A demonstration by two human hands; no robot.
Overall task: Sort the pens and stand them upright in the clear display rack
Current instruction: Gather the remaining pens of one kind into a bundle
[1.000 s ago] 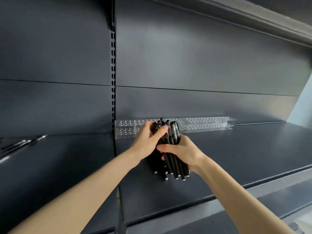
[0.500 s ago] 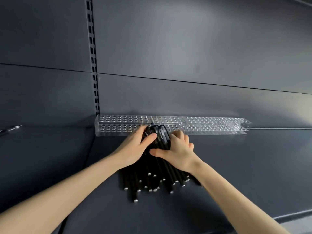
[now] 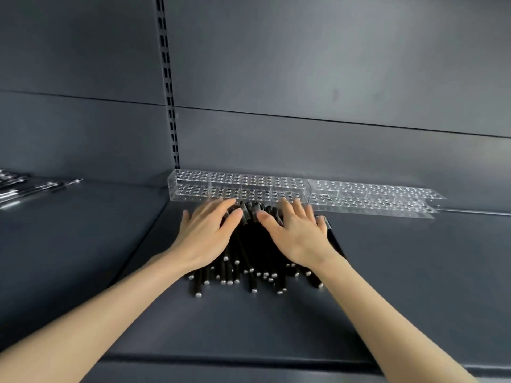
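Observation:
Several black pens (image 3: 249, 261) with silver tips lie in a flat heap on the dark shelf (image 3: 387, 286), tips toward me. My left hand (image 3: 207, 233) presses flat on the left half of the heap, fingers straight and spread. On the right half rests my right hand (image 3: 297, 234), also flat with straight fingers. Just behind the heap, against the back wall, stands the clear display rack (image 3: 240, 186) with rows of holes and no pens in it. A second clear rack section (image 3: 373, 197) continues to its right.
More pens (image 3: 30, 186) lie on the neighbouring shelf at far left. A slotted upright (image 3: 168, 106) runs up the grey back wall. The shelf's front edge (image 3: 249, 357) is close below my forearms.
Both hands let go of the gripped bundle and flattened out; the pens have spread into a wide heap on the shelf. The camera moved closer and lower.

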